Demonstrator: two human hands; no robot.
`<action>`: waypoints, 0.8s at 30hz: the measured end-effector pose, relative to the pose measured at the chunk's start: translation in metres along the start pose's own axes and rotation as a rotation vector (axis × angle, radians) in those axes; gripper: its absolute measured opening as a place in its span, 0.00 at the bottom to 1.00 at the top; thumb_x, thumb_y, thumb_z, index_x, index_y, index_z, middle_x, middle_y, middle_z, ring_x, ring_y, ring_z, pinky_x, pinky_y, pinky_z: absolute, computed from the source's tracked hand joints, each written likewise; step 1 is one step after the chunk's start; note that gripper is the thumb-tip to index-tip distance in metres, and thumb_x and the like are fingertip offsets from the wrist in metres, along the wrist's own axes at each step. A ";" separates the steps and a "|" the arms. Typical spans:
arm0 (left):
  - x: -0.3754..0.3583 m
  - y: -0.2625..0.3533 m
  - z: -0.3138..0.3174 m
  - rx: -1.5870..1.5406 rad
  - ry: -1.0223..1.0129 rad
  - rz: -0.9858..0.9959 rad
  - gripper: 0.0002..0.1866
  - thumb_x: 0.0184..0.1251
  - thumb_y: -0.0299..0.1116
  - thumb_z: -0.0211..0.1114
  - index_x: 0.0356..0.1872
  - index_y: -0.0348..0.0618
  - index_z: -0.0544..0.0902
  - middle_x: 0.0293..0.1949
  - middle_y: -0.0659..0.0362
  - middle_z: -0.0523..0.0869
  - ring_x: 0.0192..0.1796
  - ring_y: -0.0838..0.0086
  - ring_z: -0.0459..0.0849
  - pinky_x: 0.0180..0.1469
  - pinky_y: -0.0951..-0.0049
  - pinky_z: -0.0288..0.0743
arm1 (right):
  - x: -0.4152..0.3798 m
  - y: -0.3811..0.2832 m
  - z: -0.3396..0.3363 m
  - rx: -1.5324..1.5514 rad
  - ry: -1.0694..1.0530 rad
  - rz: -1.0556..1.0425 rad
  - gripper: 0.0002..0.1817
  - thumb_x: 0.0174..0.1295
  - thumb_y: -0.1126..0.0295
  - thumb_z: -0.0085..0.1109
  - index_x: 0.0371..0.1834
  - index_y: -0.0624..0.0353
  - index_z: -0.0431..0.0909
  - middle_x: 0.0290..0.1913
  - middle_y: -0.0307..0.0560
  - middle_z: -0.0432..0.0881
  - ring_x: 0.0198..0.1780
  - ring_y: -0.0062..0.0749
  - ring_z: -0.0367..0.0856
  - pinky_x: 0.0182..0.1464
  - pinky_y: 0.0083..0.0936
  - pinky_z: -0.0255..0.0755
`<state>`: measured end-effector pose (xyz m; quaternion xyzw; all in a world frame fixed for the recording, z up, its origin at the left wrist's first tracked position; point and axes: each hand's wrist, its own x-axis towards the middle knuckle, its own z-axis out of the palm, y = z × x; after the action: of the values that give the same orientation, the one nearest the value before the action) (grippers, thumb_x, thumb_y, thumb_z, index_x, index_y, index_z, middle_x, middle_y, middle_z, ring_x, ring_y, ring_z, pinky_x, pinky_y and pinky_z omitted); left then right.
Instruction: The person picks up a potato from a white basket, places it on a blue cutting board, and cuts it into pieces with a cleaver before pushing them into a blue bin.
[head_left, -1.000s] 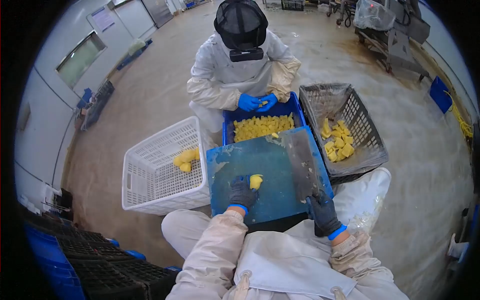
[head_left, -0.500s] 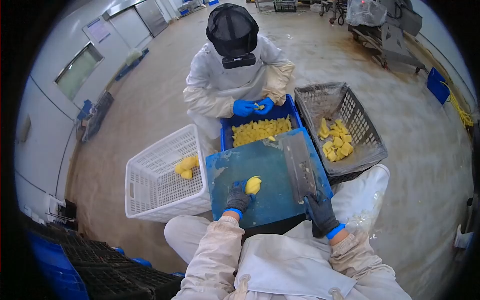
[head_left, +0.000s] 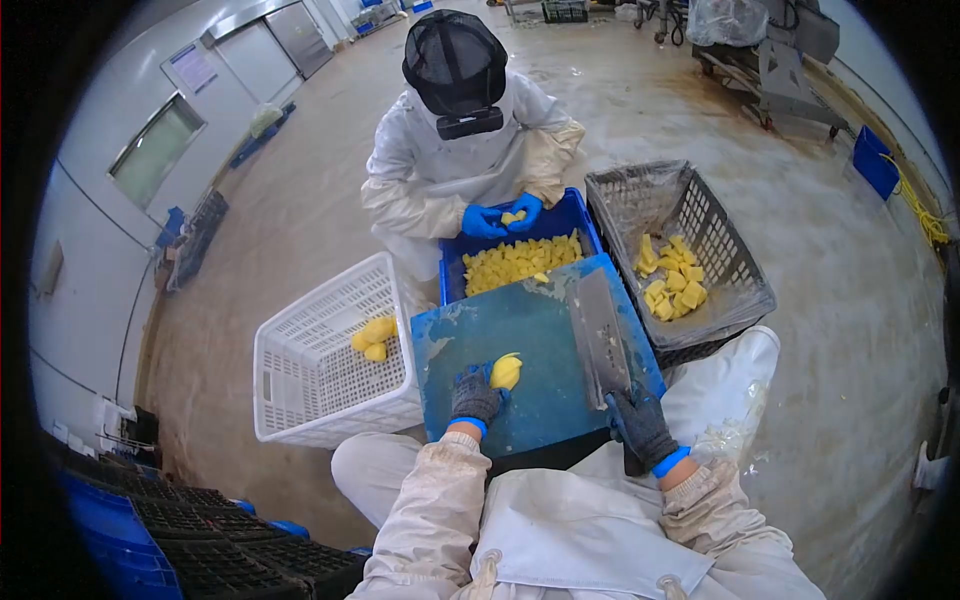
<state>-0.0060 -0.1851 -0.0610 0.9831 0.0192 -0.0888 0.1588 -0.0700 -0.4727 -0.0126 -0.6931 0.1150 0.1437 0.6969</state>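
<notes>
Turned lengthwise since earlier, the yellow piece [head_left: 506,371] lies on the board [head_left: 535,425], held by the left fingers [head_left: 480,380]; its curve could roll it loose. Right fingers [head_left: 620,408] grasp the knife [head_left: 598,335]; swinging inward, its edge could nick them.

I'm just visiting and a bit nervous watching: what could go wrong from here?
The left hand is right against the yellow piece, so a careless cut might nick it. The knife in the right hand points roughly toward the co-worker, so a forward slip could be risky.

Food-processing room, crates [head_left: 338,350] on wet floor [head_left: 290,200].
</notes>
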 end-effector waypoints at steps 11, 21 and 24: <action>0.001 -0.003 0.005 0.037 0.007 -0.001 0.32 0.51 0.47 0.63 0.58 0.46 0.71 0.53 0.48 0.75 0.58 0.56 0.72 0.63 0.57 0.59 | 0.003 0.004 0.001 -0.024 0.025 0.031 0.07 0.64 0.67 0.54 0.38 0.57 0.71 0.19 0.38 0.72 0.15 0.21 0.68 0.14 0.19 0.63; 0.001 0.000 0.001 0.050 -0.027 -0.020 0.31 0.52 0.46 0.64 0.59 0.47 0.71 0.54 0.48 0.75 0.58 0.57 0.72 0.63 0.57 0.60 | 0.006 0.009 0.001 -0.027 0.009 0.020 0.07 0.64 0.67 0.54 0.37 0.57 0.70 0.18 0.38 0.72 0.14 0.22 0.68 0.14 0.20 0.63; 0.000 0.000 0.000 0.038 -0.001 -0.009 0.31 0.53 0.45 0.64 0.59 0.47 0.71 0.54 0.48 0.75 0.58 0.57 0.72 0.63 0.57 0.60 | 0.004 0.004 0.002 -0.081 0.016 -0.026 0.07 0.64 0.67 0.54 0.36 0.58 0.70 0.18 0.39 0.72 0.14 0.23 0.68 0.14 0.21 0.64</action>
<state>-0.0059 -0.1854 -0.0612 0.9858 0.0219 -0.0904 0.1395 -0.0679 -0.4704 -0.0179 -0.7235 0.1054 0.1337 0.6690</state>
